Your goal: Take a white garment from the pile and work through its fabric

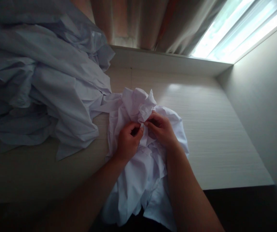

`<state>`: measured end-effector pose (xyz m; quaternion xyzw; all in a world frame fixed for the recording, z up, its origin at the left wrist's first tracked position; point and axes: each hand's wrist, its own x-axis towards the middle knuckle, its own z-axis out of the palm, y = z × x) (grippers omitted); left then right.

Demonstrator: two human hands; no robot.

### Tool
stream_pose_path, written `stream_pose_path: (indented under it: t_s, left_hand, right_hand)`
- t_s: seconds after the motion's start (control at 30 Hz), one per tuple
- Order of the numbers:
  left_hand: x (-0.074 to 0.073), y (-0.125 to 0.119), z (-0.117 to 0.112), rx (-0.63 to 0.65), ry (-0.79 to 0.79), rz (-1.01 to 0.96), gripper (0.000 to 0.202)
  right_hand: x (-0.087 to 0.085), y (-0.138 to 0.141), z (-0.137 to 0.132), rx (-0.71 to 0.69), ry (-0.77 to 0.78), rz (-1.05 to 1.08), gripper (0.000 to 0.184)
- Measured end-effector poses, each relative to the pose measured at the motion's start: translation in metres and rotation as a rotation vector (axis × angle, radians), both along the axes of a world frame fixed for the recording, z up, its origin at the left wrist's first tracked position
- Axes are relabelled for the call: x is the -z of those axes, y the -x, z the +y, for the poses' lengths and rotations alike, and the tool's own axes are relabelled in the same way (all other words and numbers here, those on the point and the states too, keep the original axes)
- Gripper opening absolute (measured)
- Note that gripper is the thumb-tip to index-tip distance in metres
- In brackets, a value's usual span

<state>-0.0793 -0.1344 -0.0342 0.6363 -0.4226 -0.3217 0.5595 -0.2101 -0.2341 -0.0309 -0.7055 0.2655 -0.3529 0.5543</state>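
A crumpled white shirt (pixel 138 170) lies in front of me, its lower part hanging over the table's near edge. My left hand (pixel 130 138) is closed in a pinch on the cloth near what looks like the collar. Close beside it, my right hand (pixel 161 127) pinches the same bunched part between thumb and fingers. The fingertips of both hands nearly meet. Any button or other small part between them is too small to make out.
A large heap of white garments (pixel 63 83) covers the left side of the pale table (pixel 215 135). Curtains (pixel 138 22) hang behind the table, with a bright window (pixel 235 29) at the upper right. A pale wall (pixel 263 87) borders the right side.
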Motion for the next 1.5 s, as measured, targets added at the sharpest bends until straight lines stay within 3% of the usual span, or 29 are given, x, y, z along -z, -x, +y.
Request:
stream_pose_path:
  t_s: [0.6, 1.3, 1.5]
  left_hand:
    - [0.0074, -0.0027, 0.0011, -0.006, -0.046, -0.007, 0.015]
    - [0.0044, -0.0034, 0.0009, -0.002, -0.059, -0.042, 0.016]
    - [0.0027, -0.003, 0.0016, -0.008, -0.056, 0.001, 0.017]
  right_hand:
    - [-0.0019, -0.0003, -0.0025, -0.039, 0.007, -0.063, 0.003]
    - [-0.0008, 0.0018, -0.0055, -0.058, -0.009, -0.038, 0.006]
    - [-0.0059, 0.0045, -0.004, -0.122, -0.004, -0.049, 0.01]
